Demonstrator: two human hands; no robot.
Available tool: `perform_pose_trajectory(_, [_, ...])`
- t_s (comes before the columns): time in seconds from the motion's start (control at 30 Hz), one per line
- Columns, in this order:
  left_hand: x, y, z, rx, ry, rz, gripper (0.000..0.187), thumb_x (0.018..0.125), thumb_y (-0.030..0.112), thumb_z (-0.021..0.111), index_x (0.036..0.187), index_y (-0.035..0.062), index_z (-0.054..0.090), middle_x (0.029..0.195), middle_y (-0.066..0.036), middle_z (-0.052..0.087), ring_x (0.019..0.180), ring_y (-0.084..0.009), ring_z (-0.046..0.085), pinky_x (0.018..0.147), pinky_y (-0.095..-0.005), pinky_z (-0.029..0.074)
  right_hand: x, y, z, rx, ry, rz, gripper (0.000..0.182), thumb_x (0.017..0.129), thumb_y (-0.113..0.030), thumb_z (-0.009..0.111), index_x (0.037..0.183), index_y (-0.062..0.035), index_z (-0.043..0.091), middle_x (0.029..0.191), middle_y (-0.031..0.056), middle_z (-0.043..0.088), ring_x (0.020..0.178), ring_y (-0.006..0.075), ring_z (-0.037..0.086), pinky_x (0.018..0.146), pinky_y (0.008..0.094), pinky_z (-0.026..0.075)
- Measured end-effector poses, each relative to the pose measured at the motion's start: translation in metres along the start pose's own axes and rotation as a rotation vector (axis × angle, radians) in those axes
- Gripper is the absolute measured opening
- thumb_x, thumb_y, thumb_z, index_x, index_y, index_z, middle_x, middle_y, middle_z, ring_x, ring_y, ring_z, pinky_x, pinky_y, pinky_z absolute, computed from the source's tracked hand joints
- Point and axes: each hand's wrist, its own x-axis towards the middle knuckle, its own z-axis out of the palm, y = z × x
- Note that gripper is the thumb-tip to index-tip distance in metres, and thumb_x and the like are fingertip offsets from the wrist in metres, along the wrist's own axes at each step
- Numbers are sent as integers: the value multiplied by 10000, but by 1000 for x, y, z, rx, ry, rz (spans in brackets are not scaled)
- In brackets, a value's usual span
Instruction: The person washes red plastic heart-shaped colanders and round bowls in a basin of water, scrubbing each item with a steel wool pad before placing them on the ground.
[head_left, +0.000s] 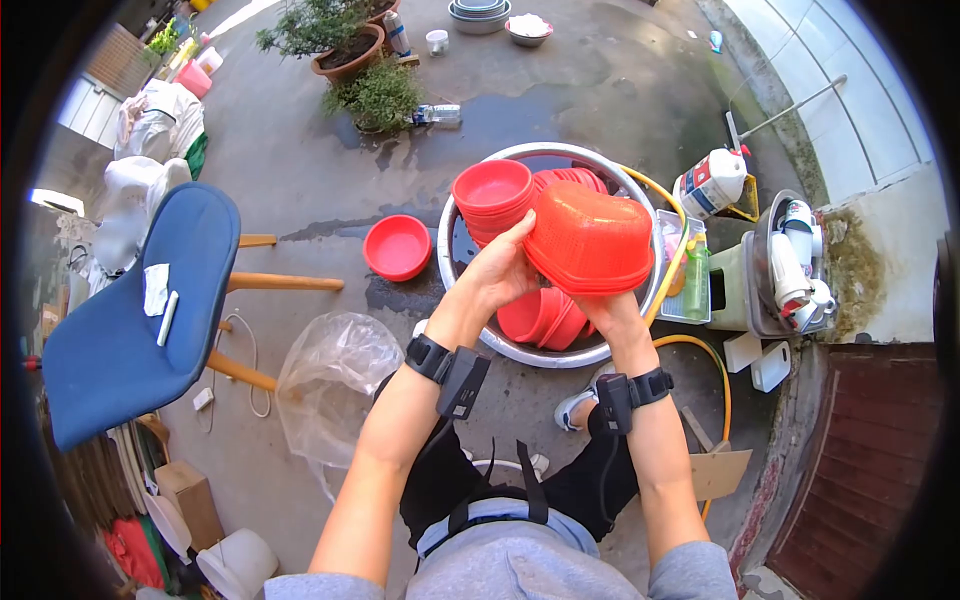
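A stack of red plastic bowls [590, 235], turned bottom up and shiny, is held over a large metal basin [447, 215]. My left hand [502, 262] grips its left side with the thumb up near the rim. Under its lower edge is my right hand [612, 312], the fingers mostly hidden by the bowls. Inside the basin, another stack of red bowls [493, 190] stands upright at the back left, and more red bowls [545, 318] lie tilted at the front. Dark water shows between them. One red bowl [397, 248] sits on the ground left of the basin.
A blue chair [150, 310] stands at the left, near a clear plastic bag [335, 385]. A yellow hose [722, 385] curves around the basin's right side. Beyond it are a tray with a green bottle [696, 280] and a loaded tub [765, 270]. Potted plants [345, 60] stand behind.
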Motion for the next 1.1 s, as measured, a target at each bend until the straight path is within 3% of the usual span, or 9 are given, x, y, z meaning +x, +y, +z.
perform_pose_trajectory(0.27, [-10, 22, 3, 42, 167, 73, 442, 910, 448, 581, 1240, 155, 565, 1211, -31, 616, 1136, -197, 535, 972, -435, 401, 14, 15, -1, 32, 156, 2, 409, 933, -347, 570, 1233, -71, 544, 1204, 97, 618, 1056, 249, 616, 894, 424, 512])
perform_pose_trajectory(0.37, [-22, 42, -4, -91, 163, 224, 385, 929, 317, 590, 1244, 100, 552, 1233, -65, 608, 1119, -221, 575, 996, -431, 414, 24, 27, -17, -108, 420, 188, 312, 1008, -240, 435, 1183, -9, 550, 1063, 139, 661, 921, 265, 660, 823, 416, 546])
perform_pose_trajectory(0.47, [-36, 67, -28, -98, 135, 362, 369, 919, 209, 611, 1240, 44, 530, 1218, -95, 612, 1142, -234, 573, 1023, -430, 429, 28, 36, -49, -189, 446, 226, 294, 1024, -213, 383, 1152, -10, 553, 1058, 143, 657, 928, 264, 658, 830, 426, 546])
perform_pose_trajectory(0.53, [-51, 83, -44, 18, 256, 412, 373, 942, 189, 568, 1281, 51, 497, 1257, -103, 584, 1164, -240, 552, 1028, -429, 415, 26, 29, -45, -171, 478, 202, 254, 1022, -207, 400, 1150, -34, 535, 1062, 126, 647, 948, 252, 648, 842, 430, 538])
perform_pose_trajectory(0.6, [-64, 97, -72, 143, 322, 439, 403, 915, 163, 609, 1286, 55, 494, 1257, -96, 582, 1163, -227, 552, 1029, -413, 412, 26, 20, -35, -121, 632, 0, 197, 1011, -192, 424, 1133, -72, 521, 1012, 90, 638, 870, 220, 645, 700, 418, 548])
perform_pose_trajectory(0.8, [-73, 96, -176, 551, 589, 547, 358, 871, 137, 654, 1203, 40, 564, 1140, -76, 643, 1041, -201, 619, 931, -376, 479, 24, 7, -28, -73, 654, -19, 178, 983, -168, 497, 1139, -84, 516, 1084, 92, 628, 992, 245, 623, 876, 471, 514])
perform_pose_trajectory(0.9, [-66, 76, -232, 974, 668, 673, 299, 856, 110, 649, 1137, 25, 595, 1042, -141, 680, 963, -255, 660, 842, -366, 507, 24, 8, -21, -91, 630, -21, 159, 978, -156, 502, 1118, -86, 533, 1087, 88, 628, 994, 240, 621, 876, 464, 513])
perform_pose_trajectory(0.97, [-74, 62, -237, 1557, 901, 673, 269, 853, 133, 644, 1085, 11, 582, 966, -180, 672, 891, -326, 653, 752, -377, 496, 23, 8, -17, -96, 599, -15, 159, 974, -147, 508, 1116, -85, 544, 1086, 82, 628, 995, 232, 618, 880, 455, 509])
perform_pose_trajectory(1.1, [-77, 60, -250, 1797, 862, 682, 239, 842, 107, 617, 1068, 35, 582, 972, -181, 655, 923, -392, 612, 746, -432, 482, 21, 6, -10, -102, 609, -8, 169, 972, -142, 510, 1127, -83, 545, 1082, 79, 628, 993, 226, 616, 882, 450, 506])
